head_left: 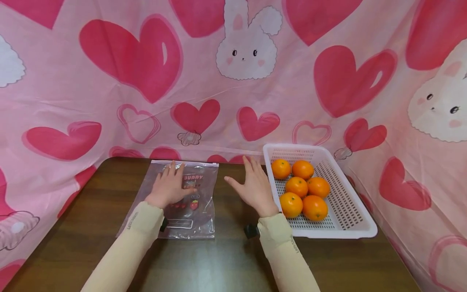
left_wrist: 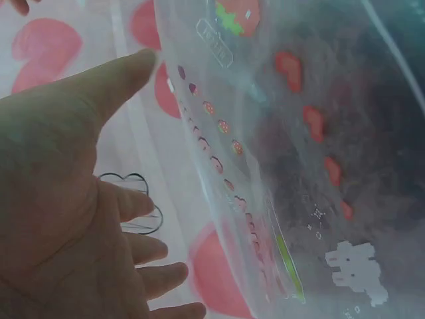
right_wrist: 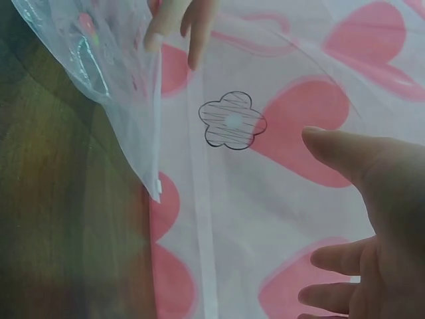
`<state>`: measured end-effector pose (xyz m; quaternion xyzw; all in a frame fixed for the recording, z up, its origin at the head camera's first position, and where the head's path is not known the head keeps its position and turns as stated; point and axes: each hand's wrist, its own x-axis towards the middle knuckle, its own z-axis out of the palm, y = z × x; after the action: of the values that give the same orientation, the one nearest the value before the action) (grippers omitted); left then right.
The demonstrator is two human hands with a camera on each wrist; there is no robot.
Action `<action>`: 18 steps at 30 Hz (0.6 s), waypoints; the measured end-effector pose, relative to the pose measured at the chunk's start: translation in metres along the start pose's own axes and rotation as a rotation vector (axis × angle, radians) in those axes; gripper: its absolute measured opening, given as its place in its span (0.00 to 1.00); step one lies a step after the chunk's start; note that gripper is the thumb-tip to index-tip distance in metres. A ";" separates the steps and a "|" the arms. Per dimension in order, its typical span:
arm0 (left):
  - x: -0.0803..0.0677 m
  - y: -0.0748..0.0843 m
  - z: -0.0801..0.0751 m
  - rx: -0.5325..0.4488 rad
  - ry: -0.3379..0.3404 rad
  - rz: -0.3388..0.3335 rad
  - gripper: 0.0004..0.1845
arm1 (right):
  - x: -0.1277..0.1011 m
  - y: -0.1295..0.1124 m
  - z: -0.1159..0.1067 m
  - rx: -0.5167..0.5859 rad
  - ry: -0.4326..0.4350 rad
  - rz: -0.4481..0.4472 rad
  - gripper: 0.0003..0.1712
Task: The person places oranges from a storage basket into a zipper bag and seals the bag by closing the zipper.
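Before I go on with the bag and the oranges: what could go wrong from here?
The zip bag lies flat under the left hand alone, so it may slide on the smooth table. Its mouth looks closed; whether it is sealed cannot be told. The oranges sit loose in the basket and could roll once lifted out.

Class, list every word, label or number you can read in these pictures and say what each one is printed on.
"BUNNY": on the clear zip bag, partly covered by the left hand.
Smaller print below it on the bag: too small to read.
Lettering on the left sleeve and the right sleeve: too blurred to read.
White basket, oranges: no text.
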<state>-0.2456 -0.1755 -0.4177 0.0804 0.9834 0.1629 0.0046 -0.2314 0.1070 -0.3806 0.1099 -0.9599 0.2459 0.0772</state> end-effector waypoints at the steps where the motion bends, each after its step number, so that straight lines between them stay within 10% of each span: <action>1: 0.002 0.000 0.000 -0.010 -0.017 -0.011 0.58 | 0.000 0.000 0.001 0.010 0.001 -0.001 0.56; 18: 0.033 -0.011 0.003 -0.005 -0.129 -0.086 0.52 | 0.002 0.006 0.025 0.141 -0.033 0.015 0.53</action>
<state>-0.2796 -0.1797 -0.4232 0.0483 0.9832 0.1593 0.0752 -0.2367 0.0997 -0.4041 0.1118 -0.9422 0.3116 0.0518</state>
